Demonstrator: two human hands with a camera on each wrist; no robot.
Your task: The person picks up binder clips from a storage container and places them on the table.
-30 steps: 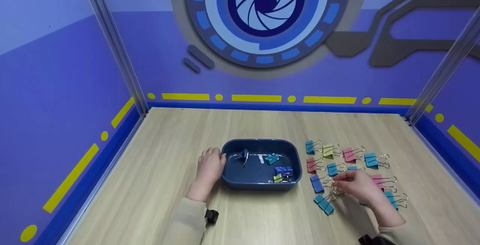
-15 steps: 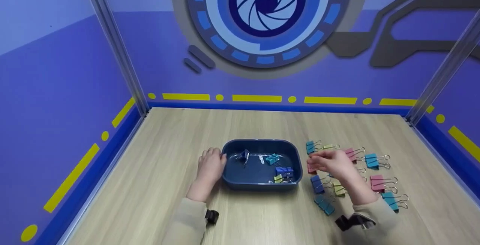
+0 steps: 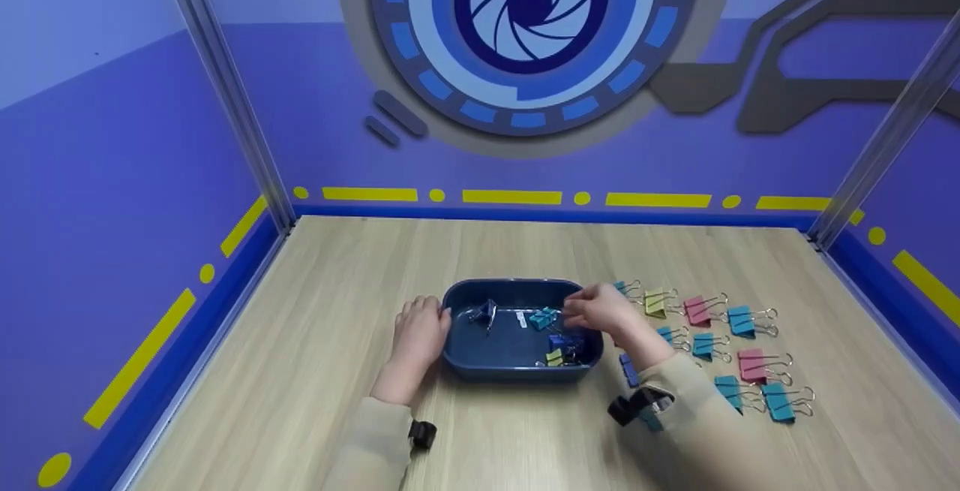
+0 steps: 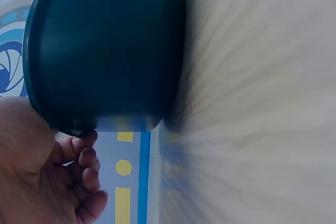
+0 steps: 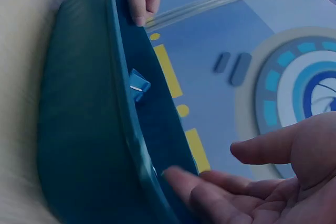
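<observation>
My left hand grips the left rim of a dark blue plastic box. In the left wrist view its thumb is at the rim and its fingers are curled. My right hand is over the box's right end. The right wrist view has its thumb and fingers spread, with nothing seen between them. Inside the box lie a dark blue binder clip, a teal binder clip, a purple-blue binder clip and a small yellow one, the yellow binder clip.
Right of the box, binder clips lie in rough rows on the wooden table, among them a yellow clip, a pink clip and a teal clip. My right sleeve covers some. A blue wall panel stands behind.
My right hand has moved left from among the clips on the table to over the box's right end. My left hand has stayed on the box's rim.
</observation>
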